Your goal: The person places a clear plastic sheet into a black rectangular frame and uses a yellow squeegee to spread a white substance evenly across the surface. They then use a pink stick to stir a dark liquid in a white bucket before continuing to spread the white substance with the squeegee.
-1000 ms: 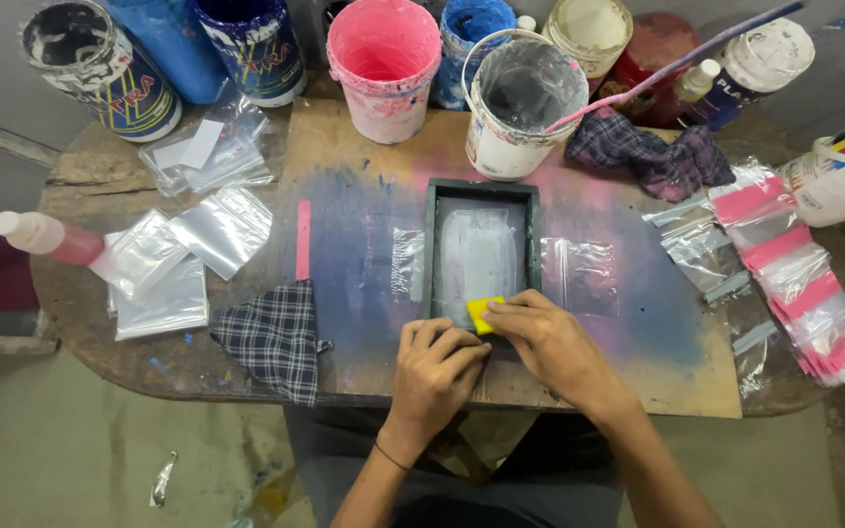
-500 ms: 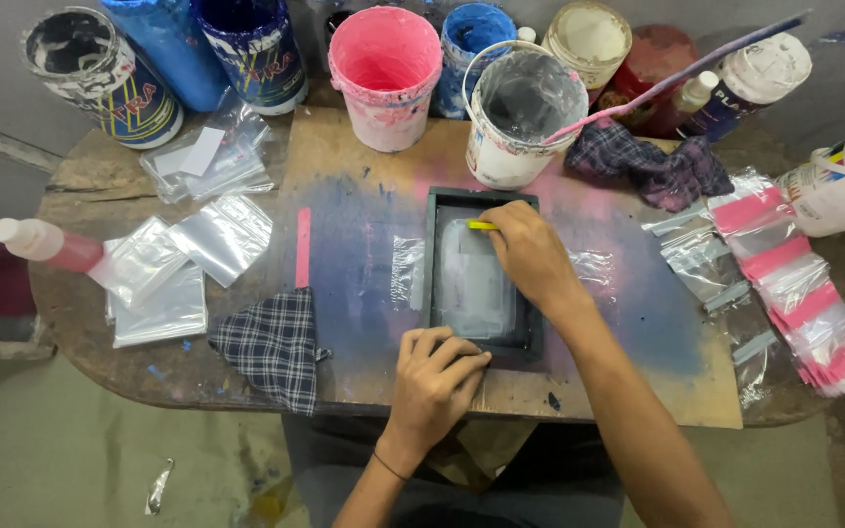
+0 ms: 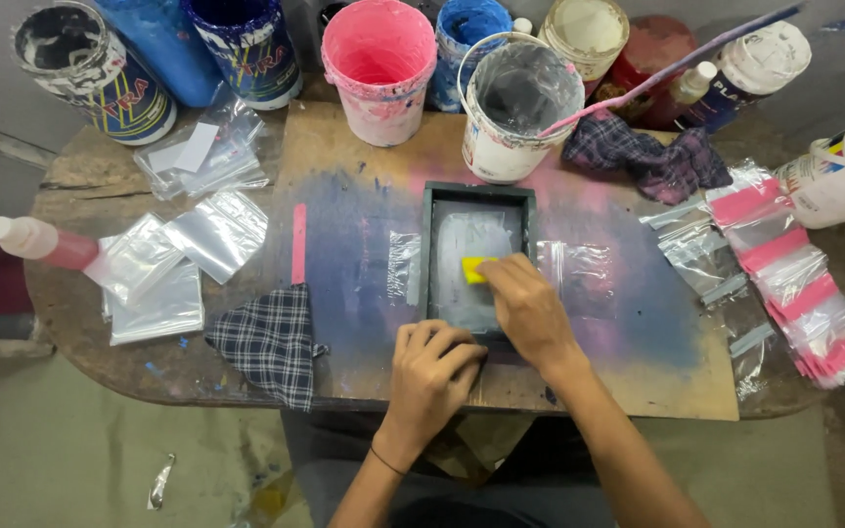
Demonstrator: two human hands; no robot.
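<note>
A: Big picture first — the round wooden tabletop (image 3: 100,352), stained blue and pink, and near its middle, close to the near edge, sits the dark printing frame (image 3: 478,262) with its pale mesh.

B: That frame looks rigid and light, I'd say. Best held by the rim, never by the mesh, which would likely give under a thumb.

A: And that's what the left hand (image 3: 432,367) does: curled down on the frame's near rail, pinning it flat.

B: The right hand (image 3: 528,308)?

A: Fingers closed on a small yellow squeegee (image 3: 474,270), pressed on the mesh at about mid-frame. Small, probably slick with ink, so a firm pinch on its top edge seems wise.

B: A clear plastic pouch (image 3: 405,266) pokes out from under the frame's left side. Thin, slippery stuff, I'd guess; it could shift if the frame lifts.

A: Now the crowd. Along the far edge: a pink bucket (image 3: 380,68), a white bucket (image 3: 518,103) with a pink stick leaning in it, just beyond the frame.

B: That white one is the closest obstacle to a far stroke.

A: Checked cloth (image 3: 271,342) at the near-left edge, more clear pouches (image 3: 188,244) to the left, pink-topped pouches (image 3: 794,284) stacked at the right edge.

B: And a pink strip (image 3: 297,244) left of the frame, apart from it.
</note>
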